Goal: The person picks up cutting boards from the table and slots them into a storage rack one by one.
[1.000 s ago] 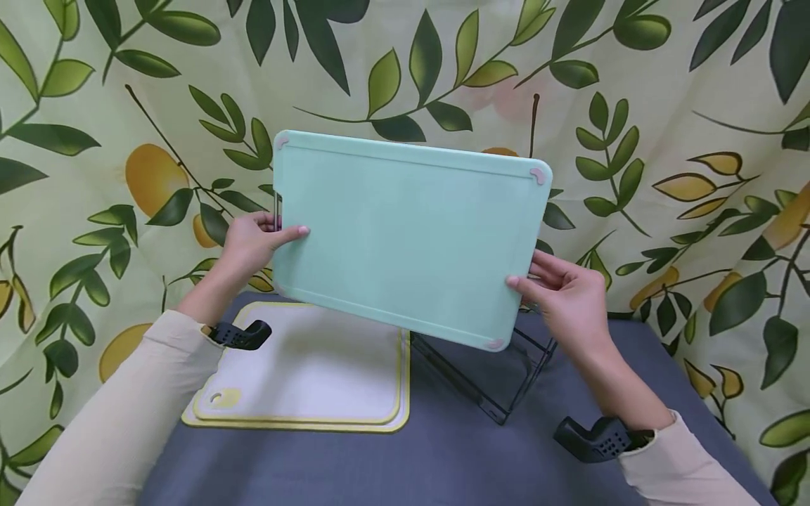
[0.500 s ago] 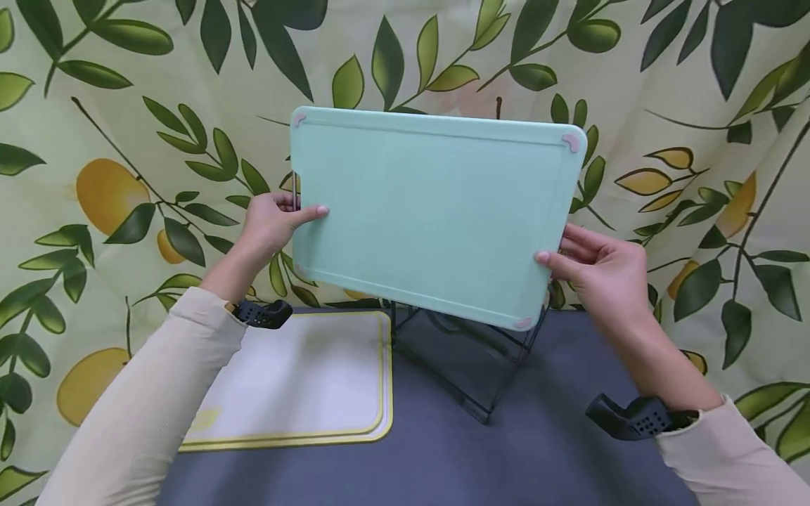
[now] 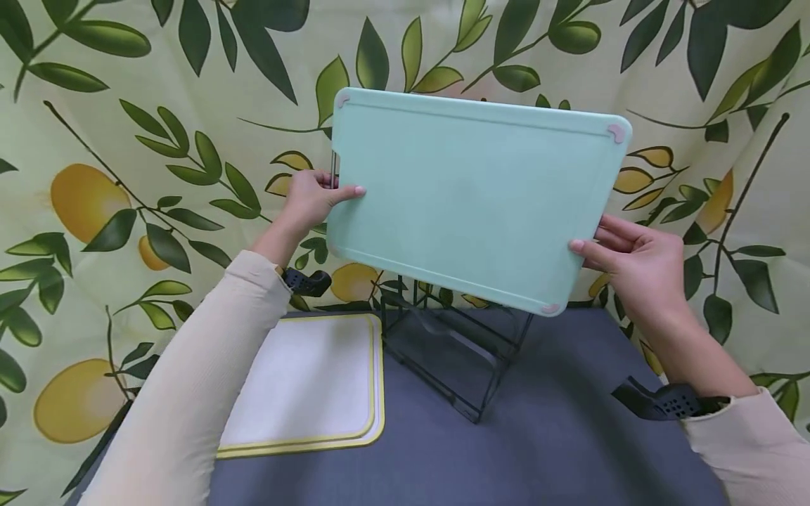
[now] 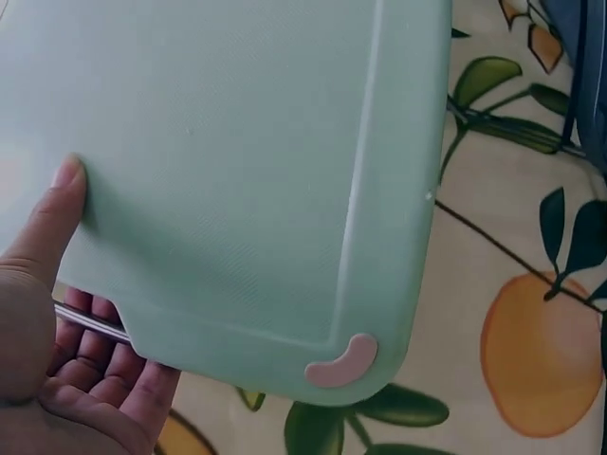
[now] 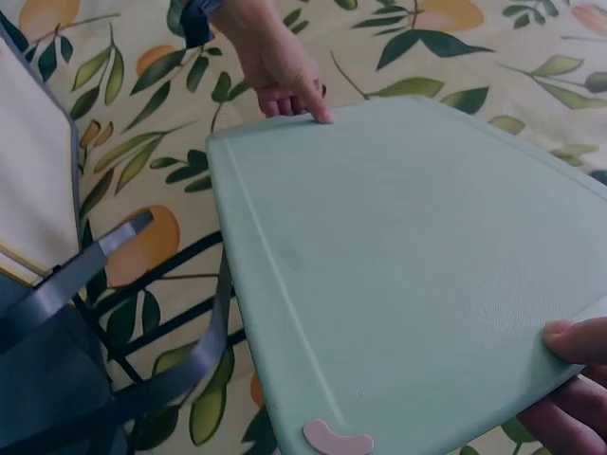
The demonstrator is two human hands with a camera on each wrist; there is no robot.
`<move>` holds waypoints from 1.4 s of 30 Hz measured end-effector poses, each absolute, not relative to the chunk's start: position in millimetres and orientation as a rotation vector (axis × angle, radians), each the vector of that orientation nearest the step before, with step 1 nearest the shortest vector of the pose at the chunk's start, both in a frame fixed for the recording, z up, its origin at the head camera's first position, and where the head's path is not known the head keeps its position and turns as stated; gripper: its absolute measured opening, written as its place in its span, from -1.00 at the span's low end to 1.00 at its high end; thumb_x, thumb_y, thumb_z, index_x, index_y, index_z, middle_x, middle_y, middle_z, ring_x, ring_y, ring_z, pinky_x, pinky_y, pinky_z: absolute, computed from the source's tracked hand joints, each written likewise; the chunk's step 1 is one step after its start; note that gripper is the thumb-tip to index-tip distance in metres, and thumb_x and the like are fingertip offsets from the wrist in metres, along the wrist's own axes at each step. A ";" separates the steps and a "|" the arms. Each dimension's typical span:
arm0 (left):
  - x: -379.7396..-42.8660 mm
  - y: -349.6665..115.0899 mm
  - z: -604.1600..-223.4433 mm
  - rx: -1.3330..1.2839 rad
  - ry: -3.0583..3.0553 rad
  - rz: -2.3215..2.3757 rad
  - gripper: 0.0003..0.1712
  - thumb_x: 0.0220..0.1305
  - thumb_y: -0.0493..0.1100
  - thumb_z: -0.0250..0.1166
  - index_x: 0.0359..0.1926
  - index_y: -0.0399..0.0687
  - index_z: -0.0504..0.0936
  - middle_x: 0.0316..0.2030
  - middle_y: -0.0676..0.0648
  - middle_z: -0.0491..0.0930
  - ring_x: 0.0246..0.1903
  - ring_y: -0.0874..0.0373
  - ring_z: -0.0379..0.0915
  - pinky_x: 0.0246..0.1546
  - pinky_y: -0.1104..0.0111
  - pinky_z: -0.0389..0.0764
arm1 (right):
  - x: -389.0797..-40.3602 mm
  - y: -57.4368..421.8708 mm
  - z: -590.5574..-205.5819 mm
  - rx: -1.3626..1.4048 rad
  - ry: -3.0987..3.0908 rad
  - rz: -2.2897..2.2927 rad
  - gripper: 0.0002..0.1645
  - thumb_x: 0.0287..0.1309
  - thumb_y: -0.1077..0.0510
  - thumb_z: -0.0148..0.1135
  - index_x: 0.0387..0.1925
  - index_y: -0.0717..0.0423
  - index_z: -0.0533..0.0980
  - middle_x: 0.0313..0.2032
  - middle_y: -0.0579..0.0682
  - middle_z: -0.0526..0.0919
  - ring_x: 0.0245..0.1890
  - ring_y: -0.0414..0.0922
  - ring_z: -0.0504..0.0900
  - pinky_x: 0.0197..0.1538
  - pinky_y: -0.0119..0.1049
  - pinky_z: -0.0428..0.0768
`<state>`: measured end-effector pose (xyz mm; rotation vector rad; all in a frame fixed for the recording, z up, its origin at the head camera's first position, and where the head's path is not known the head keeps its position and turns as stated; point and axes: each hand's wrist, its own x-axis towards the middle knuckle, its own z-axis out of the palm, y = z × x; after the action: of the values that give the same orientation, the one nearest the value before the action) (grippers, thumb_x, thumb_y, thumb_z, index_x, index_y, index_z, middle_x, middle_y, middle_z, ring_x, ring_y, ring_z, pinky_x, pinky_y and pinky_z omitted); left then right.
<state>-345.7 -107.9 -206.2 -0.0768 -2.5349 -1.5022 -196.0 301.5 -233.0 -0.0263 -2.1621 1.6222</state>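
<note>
The left wrist view shows closely what the head view gives only in part: a thin silver metal bar [image 4: 92,322] crossing the left hand's [image 3: 311,199] curled fingers at the notch of a mint-green rectangular plastic board [image 3: 468,197]. The right wrist view shows the flat curved bars of a black metal wire rack [image 3: 420,374], which the board partly covers from the head; whether the two touch cannot be told.

Both hands hold the board up, thumbs on its near face and fingers behind. The right hand [image 3: 645,263] grips the opposite short edge, lower than the left fingers, so the board slants down toward it.

Below and between the fingers, the rack stands on a grey-blue cloth-covered worktop [image 3: 557,450]. Below the left fingers lies a white, yellow-rimmed rectangular board [image 3: 304,379]. Beyond both hands hangs cream fabric [image 3: 209,309] printed with leaves and orange fruit.
</note>
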 end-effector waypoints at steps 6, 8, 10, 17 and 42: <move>-360.8 -86.8 -211.2 -0.072 -2.562 -1.521 -0.49 0.14 0.13 0.52 -0.24 -0.15 0.50 -0.19 -0.03 0.42 -0.09 0.11 0.30 -0.13 0.32 0.44 | -198.3 317.0 -235.0 -0.030 -2.120 1.657 -0.16 0.00 0.15 0.57 0.34 0.16 0.47 -0.31 -0.53 0.76 -0.28 -0.46 0.76 -0.30 -0.53 0.69; -366.2 -80.6 -209.8 -0.050 -2.555 -1.536 -0.50 0.13 0.14 0.52 -0.24 -0.11 0.50 -0.20 0.00 0.42 -0.08 0.11 0.31 -0.11 0.32 0.45 | -201.0 320.5 -234.7 -0.037 -2.096 1.681 -0.15 -0.03 0.15 0.59 0.34 0.15 0.47 -0.32 -0.51 0.76 -0.29 -0.46 0.76 -0.31 -0.53 0.69; -371.8 -73.6 -207.1 -0.044 -2.530 -1.572 -0.50 0.12 0.14 0.53 -0.24 -0.10 0.50 -0.20 0.00 0.41 -0.08 0.11 0.32 -0.08 0.30 0.47 | -203.5 323.8 -233.7 -0.048 -2.065 1.703 -0.15 -0.04 0.16 0.60 0.33 0.15 0.48 -0.33 -0.49 0.77 -0.31 -0.45 0.77 -0.34 -0.54 0.69; -385.0 -50.9 -201.3 -0.024 -2.420 -1.712 -0.45 0.11 0.05 0.55 -0.02 -0.19 0.60 -0.03 -0.03 0.51 -0.01 0.15 0.38 0.18 0.26 0.53 | -209.3 331.9 -230.5 -0.040 -2.000 1.725 -0.18 -0.04 0.20 0.59 0.31 0.13 0.51 -0.33 -0.47 0.78 -0.32 -0.43 0.77 -0.35 -0.53 0.69; -418.1 -25.1 -219.9 -0.075 -2.378 -1.804 -0.36 0.12 -0.02 0.55 0.16 -0.20 0.60 0.02 -0.06 0.57 -0.01 0.16 0.44 0.20 0.31 0.55 | -212.0 337.7 -246.3 -0.096 -1.911 1.730 -0.21 -0.04 0.32 0.57 0.29 0.16 0.51 -0.31 -0.47 0.77 -0.30 -0.45 0.77 -0.37 -0.54 0.68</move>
<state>-418.1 -25.1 -219.9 -0.0754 -2.3782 -1.8040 -212.0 337.7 -246.3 -0.0965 -1.9111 1.7300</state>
